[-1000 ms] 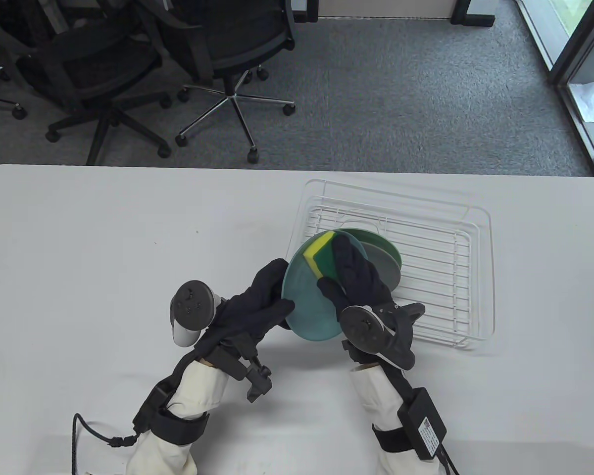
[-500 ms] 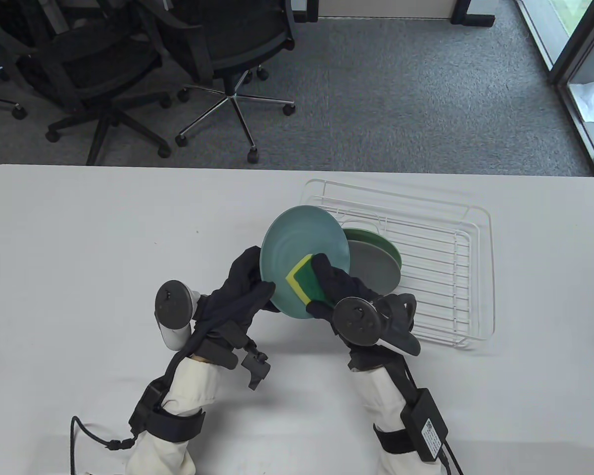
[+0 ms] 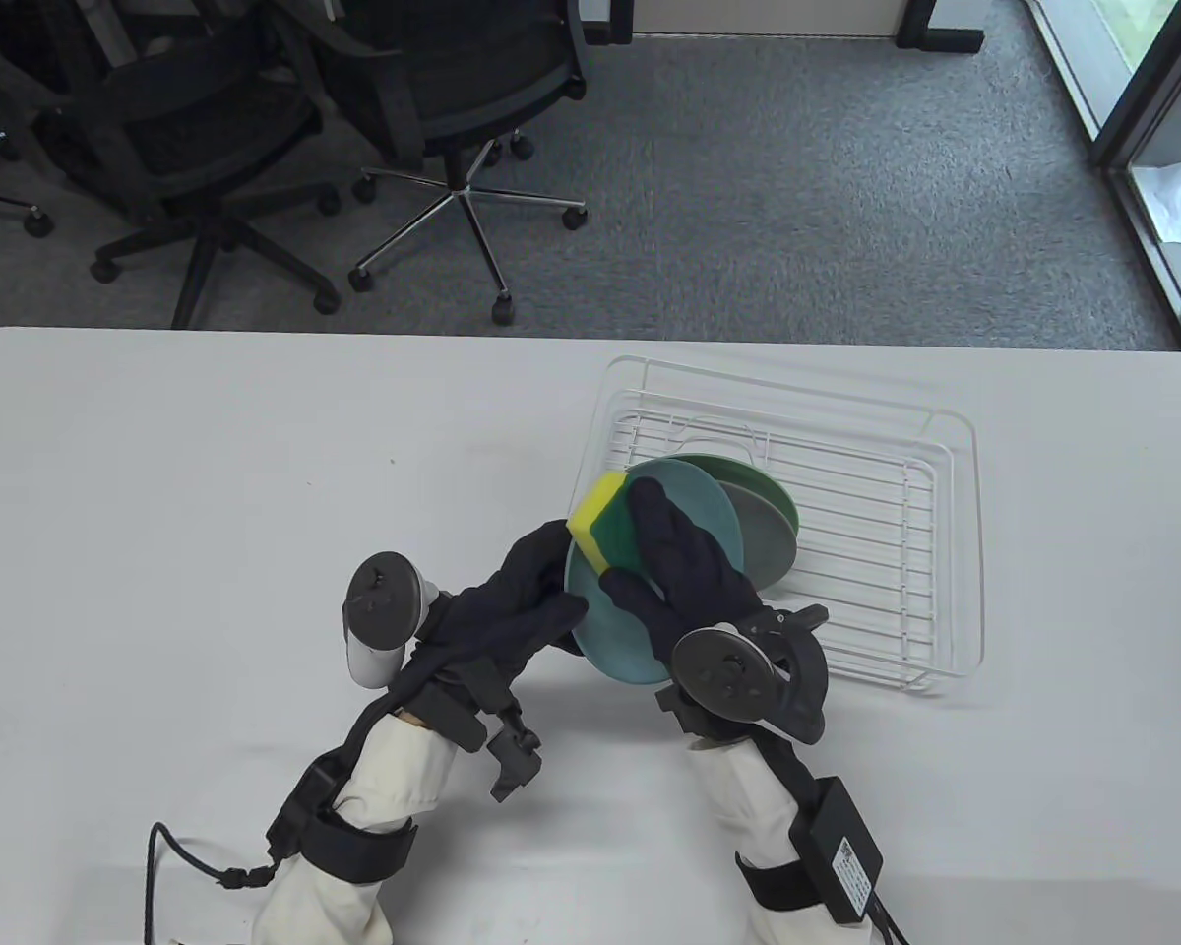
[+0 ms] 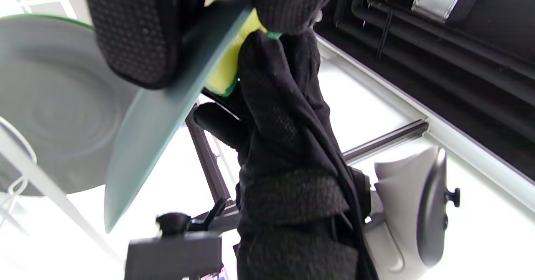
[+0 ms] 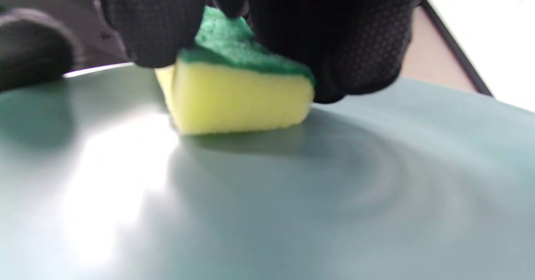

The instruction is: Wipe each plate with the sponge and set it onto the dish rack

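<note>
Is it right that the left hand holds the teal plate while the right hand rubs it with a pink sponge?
Not quite: the sponge is yellow with a green scouring side, as the right wrist view shows. The left hand does hold the teal plate while the right hand rubs it.

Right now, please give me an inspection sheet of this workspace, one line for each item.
Surface: white table, no spills seen.
Job's things: teal plate held tilted off the table; sponge pressed on its face; grey plate and green plate stand in the white dish rack.
Clutter: nothing seen.
Grippers: left hand grips the teal plate's rim; right hand holds the sponge.
Cables: black cable at the left sleeve, another at the right forearm box.
Surroundings: office chairs on grey carpet, window at right.
</note>
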`<state>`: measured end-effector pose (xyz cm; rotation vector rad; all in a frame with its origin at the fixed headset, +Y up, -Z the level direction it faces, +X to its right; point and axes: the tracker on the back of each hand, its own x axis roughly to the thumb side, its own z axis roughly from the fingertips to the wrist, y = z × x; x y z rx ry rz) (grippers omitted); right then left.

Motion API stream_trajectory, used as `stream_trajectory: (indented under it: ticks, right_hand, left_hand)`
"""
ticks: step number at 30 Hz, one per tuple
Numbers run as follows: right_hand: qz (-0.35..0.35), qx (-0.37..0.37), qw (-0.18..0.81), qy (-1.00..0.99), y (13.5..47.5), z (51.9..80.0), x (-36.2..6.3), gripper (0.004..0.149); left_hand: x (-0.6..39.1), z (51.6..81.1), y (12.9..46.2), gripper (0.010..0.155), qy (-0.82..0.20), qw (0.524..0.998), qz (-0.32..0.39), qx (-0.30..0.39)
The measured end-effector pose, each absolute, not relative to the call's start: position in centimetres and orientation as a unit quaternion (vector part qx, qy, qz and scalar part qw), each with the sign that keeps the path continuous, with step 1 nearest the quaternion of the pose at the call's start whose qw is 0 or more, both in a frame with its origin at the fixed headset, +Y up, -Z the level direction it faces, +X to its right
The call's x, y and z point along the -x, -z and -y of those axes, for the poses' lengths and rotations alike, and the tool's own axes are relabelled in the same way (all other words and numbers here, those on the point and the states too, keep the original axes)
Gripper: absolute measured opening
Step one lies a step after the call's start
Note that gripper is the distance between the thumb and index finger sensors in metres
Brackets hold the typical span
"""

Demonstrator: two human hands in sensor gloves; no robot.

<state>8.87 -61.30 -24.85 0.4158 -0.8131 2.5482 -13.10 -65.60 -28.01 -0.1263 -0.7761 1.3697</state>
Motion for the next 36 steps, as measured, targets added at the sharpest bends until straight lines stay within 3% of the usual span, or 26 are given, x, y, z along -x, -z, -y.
stream_trajectory:
  ticks: [8, 16, 22, 28, 36]
  right_hand:
    - [0.280, -0.090, 0.215, -0.931, 26.0, 62.2, -10.9, 0.074]
    - [0.251, -0.071, 0.159, -0.952, 26.7, 62.9, -11.1, 0.074]
    - [0.171, -0.106, 0.115, -0.973, 26.7, 62.6, -10.2, 0.073]
    - [0.110, -0.176, 0.155, -0.966, 26.2, 62.2, -8.5, 0.073]
    - [0.137, -0.220, 0.207, -0.943, 25.4, 61.6, -7.4, 0.073]
  left_hand:
    - [12.7, 65.5, 27.8, 0.072, -0.587, 0.725, 0.357, 0.049]
    - [13.5, 65.7, 28.1, 0.071, -0.631, 0.705, 0.322, 0.028]
    - [14.7, 65.8, 28.4, 0.071, -0.656, 0.699, 0.283, -0.015]
    - [15.7, 66.1, 28.9, 0.070, -0.679, 0.689, 0.253, -0.030]
    - [15.3, 66.2, 28.9, 0.070, -0.670, 0.688, 0.278, -0.002]
